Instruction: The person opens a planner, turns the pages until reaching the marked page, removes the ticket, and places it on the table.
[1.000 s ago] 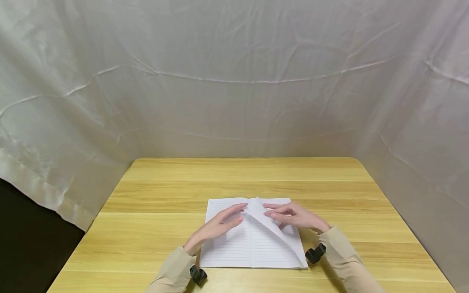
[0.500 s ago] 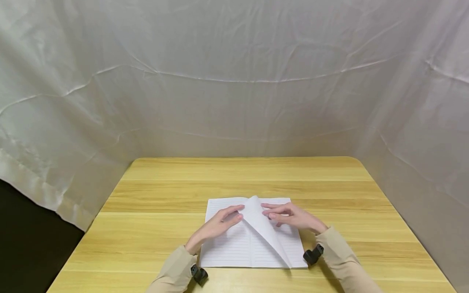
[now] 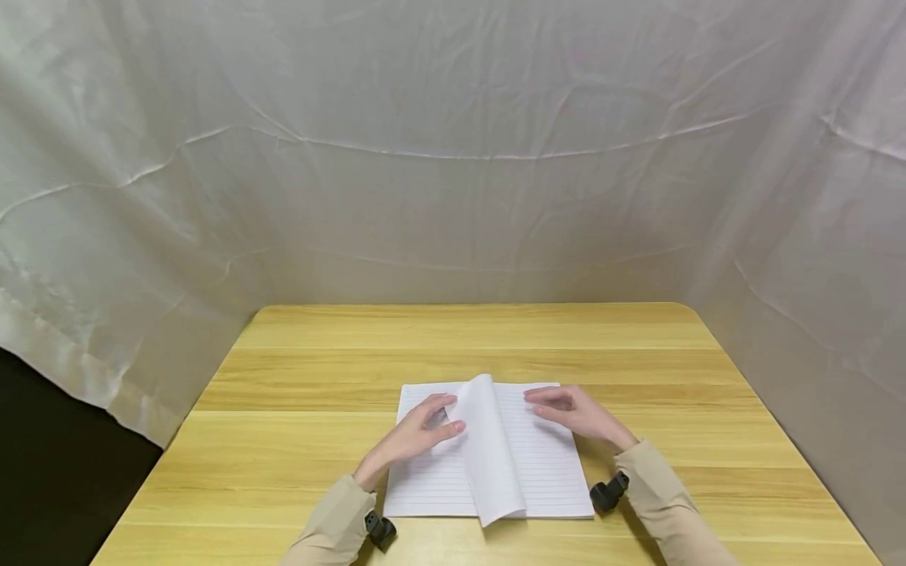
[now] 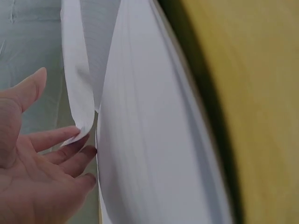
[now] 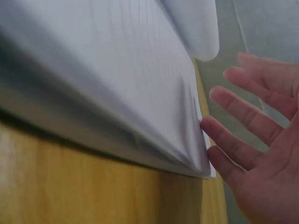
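An open lined notebook [image 3: 548, 472] lies on the table, and one of its pages [image 3: 487, 456] stands curled up near the middle, leaning left. My left hand [image 3: 412, 437] is over the left half with its thumb spread away. In the left wrist view, the fingertips [image 4: 74, 163] of that hand touch the loose corner of the raised page [image 4: 78, 84]. Over the upper right of the notebook is my right hand [image 3: 582, 415], holding nothing. The right wrist view shows its fingers [image 5: 243, 116] loosely extended, the lower ones at the notebook's edge.
The wooden table [image 3: 318, 369] reaches out behind and to both sides of the notebook. Pale cloth [image 3: 453, 204] hangs around its back and sides. A black camera [image 3: 382, 531] is strapped at the left wrist, another camera [image 3: 609, 493] at the right.
The page has swung from the right half over to the left of the middle. My right hand has come away from it and drawn slightly right; the left has barely shifted.
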{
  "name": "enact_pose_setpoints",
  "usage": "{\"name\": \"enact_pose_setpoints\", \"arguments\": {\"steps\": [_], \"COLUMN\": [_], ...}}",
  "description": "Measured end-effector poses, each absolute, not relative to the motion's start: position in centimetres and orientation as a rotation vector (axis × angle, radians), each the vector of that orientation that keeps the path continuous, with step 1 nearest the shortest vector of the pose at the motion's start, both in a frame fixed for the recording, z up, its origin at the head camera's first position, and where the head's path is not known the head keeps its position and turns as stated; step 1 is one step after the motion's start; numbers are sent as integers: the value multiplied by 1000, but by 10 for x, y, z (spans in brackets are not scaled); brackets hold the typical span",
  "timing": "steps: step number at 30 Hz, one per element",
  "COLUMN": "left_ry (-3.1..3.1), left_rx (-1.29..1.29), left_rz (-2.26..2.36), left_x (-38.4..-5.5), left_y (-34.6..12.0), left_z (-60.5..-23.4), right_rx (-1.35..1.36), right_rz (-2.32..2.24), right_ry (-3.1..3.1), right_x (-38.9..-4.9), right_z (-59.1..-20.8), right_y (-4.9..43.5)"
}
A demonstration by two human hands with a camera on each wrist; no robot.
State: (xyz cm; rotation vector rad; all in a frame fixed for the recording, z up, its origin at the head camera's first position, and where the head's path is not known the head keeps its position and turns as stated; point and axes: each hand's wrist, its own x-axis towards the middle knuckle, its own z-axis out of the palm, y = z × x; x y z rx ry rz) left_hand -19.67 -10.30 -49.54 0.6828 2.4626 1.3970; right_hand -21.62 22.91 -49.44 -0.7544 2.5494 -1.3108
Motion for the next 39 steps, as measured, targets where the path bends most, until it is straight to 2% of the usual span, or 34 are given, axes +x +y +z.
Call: {"name": "enact_pose_setpoints", "arguments": {"steps": [14,25,32,39], "left_ry": [2548,2667,2773,2629], "left_rx": [544,446,588,889], "left_rz": [1331,1206,1031,930], "left_x": [-196,-198,-198,-196], "left_y": [-107,-112,-107,-99], "left_z": [-496,-498,-497,-494], "right_rx": [-836,-767,-760,-788], "right_rz": [-1159,-1073,-1040,-1033], "right_ry": [2669,2706,2714,2744], "right_x": [-218,-219,-224,-229], "right_z": [-499,-501,-500,-499], "right_y": [234,240,240,239]}}
